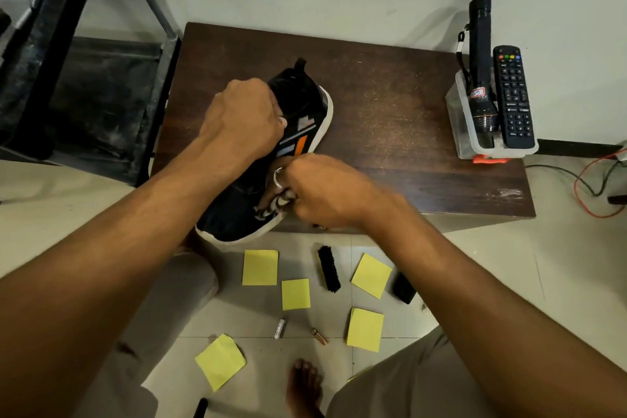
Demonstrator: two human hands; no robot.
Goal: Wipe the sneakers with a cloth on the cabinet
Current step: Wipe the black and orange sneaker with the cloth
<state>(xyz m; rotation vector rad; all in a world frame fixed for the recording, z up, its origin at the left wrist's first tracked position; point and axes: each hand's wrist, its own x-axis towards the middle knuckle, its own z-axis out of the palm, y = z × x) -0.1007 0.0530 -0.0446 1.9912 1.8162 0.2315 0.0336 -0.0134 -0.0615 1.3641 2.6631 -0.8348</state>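
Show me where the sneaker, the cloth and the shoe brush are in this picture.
sneaker (pixel 307 102): head view, on the black upper near the heel.
cloth (pixel 276 203): head view, on the patterned fabric bunched in the right hand.
shoe brush (pixel 329 269): head view, on the black bristles, lying on the floor.

The left hand (pixel 242 119) covers the opening of the sneaker (pixel 271 159), so its fingers do not show. The right hand (pixel 322 193) is curled around the cloth (pixel 276 202); only a small striped bit peeks out. The shoe's far side is hidden. A black stick (pixel 201 408) is cut off at the bottom edge. The flashlight's (pixel 481 71) label is too small to read. The remote's (pixel 513 98) buttons are too tiny to read.
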